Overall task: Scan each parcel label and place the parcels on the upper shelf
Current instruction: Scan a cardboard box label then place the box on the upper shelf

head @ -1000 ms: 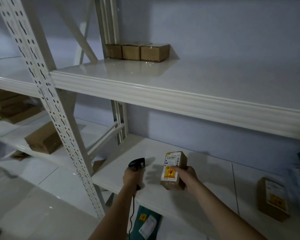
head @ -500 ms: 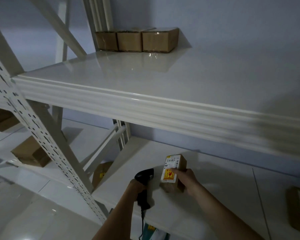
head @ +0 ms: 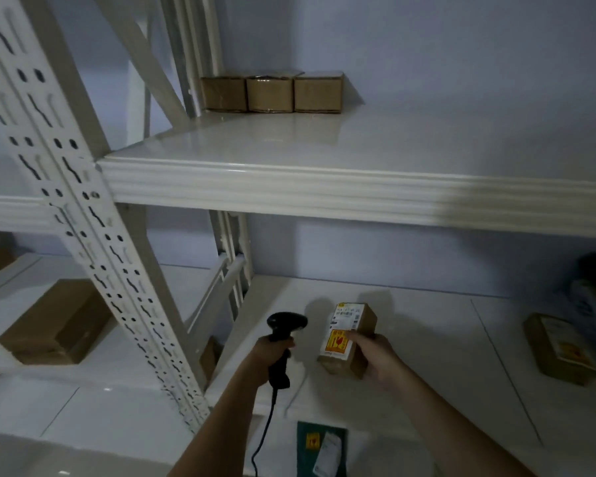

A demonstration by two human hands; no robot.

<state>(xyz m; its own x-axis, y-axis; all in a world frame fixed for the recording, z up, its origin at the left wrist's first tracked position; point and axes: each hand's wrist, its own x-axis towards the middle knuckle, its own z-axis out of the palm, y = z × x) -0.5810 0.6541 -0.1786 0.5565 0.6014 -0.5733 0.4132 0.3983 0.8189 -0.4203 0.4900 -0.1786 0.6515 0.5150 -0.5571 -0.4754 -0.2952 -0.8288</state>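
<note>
1. Head view takes in a white metal rack against a pale wall; its upper shelf (head: 375, 156) spans the top half of the frame, the lower shelf (head: 427, 339) sits beneath it, and a perforated upright (head: 93, 242) slants down the left side.
2. 3 brown boxes (head: 272, 92) stand side by side, touching, at the back left corner of the upper shelf; the rest of that surface shows bare.
3. Elsewhere: a flat brown carton (head: 54, 325) on the neighbouring bay at left, a labelled parcel at far right (head: 558, 349) lying on the lower shelf, and a dark green packet (head: 322, 449) low in the frame, below the shelf edge.
4. The parcel in hand (head: 350, 339) is a small brown box over the lower shelf, its long axis running away from the person, white label and red-and-yellow sticker facing up.
5. The right hand (head: 381, 359) is closed around the parcel's near right side, thumb on the sticker; the left hand (head: 272, 352) is clenched on the grip of a black corded scanner (head: 283, 335).
6. The scanner's head lies just left of the label and points across toward it, so the label looks placed for a scan; the upper shelf lies above and beyond the right hand, which I judge would lift the parcel up toward the 3 boxes.
</note>
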